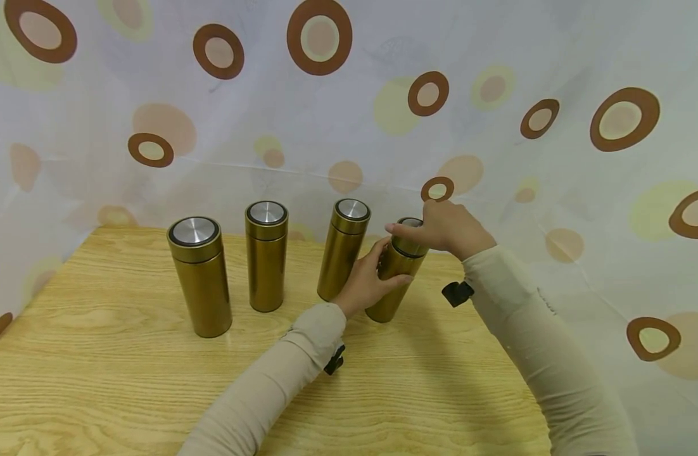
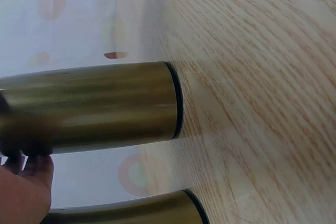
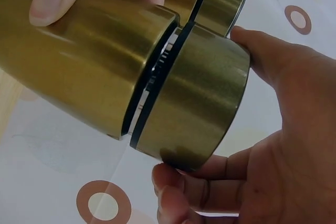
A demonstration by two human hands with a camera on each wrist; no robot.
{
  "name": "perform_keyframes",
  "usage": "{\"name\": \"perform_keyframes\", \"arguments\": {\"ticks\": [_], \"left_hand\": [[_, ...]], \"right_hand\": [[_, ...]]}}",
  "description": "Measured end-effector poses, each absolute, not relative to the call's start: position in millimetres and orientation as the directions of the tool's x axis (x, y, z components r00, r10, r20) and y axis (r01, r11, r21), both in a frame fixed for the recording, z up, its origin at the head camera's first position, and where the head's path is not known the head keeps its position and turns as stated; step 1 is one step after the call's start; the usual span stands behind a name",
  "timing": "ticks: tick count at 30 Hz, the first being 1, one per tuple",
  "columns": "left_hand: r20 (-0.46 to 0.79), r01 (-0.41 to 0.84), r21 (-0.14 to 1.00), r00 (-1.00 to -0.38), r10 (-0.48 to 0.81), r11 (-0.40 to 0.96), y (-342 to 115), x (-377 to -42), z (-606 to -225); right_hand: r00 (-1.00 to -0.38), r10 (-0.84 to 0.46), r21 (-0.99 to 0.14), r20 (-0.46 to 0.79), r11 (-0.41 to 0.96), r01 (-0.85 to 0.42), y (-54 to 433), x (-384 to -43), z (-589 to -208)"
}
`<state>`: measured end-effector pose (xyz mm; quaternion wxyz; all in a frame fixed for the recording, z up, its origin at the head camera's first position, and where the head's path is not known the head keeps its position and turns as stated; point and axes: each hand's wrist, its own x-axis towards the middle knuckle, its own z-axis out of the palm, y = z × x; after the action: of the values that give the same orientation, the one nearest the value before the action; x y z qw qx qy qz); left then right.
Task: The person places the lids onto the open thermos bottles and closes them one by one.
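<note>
Four would be too many to count, so several gold thermos bottles stand in a row; the rightmost thermos bottle (image 1: 390,301) is between both hands. My left hand (image 1: 365,282) grips its body, thumb on the near side. At the top, my right hand (image 1: 448,229) holds the lid (image 3: 197,98) between thumb and fingers. In the right wrist view a narrow gap with a pale threaded neck (image 3: 157,72) shows between lid and body. The left wrist view shows the bottle's lower body (image 2: 105,108) with its black base rim on the table.
Left of the held bottle stand the other lidded thermos bottles: one close by (image 1: 340,259), another (image 1: 266,266), and one at far left (image 1: 203,291). They are on a wood-grain table (image 1: 98,380). A circle-patterned curtain (image 1: 349,114) hangs behind and to the right.
</note>
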<state>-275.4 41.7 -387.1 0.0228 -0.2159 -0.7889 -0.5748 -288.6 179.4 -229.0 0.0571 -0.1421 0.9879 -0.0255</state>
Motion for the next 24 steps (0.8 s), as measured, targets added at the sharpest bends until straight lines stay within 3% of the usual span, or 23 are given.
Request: {"name": "perform_keyframes", "arguments": {"ticks": [8,13,17,24], "left_hand": [[0.290,0.372,0.898,-0.903,0.317,0.237,40.9,-274.2,-386.0],[0.303,0.387,0.890,-0.898,0.320,0.240,41.2,-275.4,-386.6],[0.323,0.405,0.882,-0.892,0.316,0.242,41.6,-276.3,-387.3],[0.316,0.397,0.884,-0.897,0.310,0.246,41.3,-275.0,-385.3]], "right_hand": [[-0.956,-0.271,-0.068,-0.110,0.962,-0.264,177.8,-285.1,-226.2],[-0.926,-0.329,-0.154,-0.183,0.940,-0.303,185.4,-284.1,-219.0],[-0.827,-0.507,-0.266,-0.244,0.855,-0.446,196.5,-285.9,-213.2],[-0.616,-0.763,-0.346,-0.196,0.642,-0.685,206.5,-287.2,-209.2]]}}
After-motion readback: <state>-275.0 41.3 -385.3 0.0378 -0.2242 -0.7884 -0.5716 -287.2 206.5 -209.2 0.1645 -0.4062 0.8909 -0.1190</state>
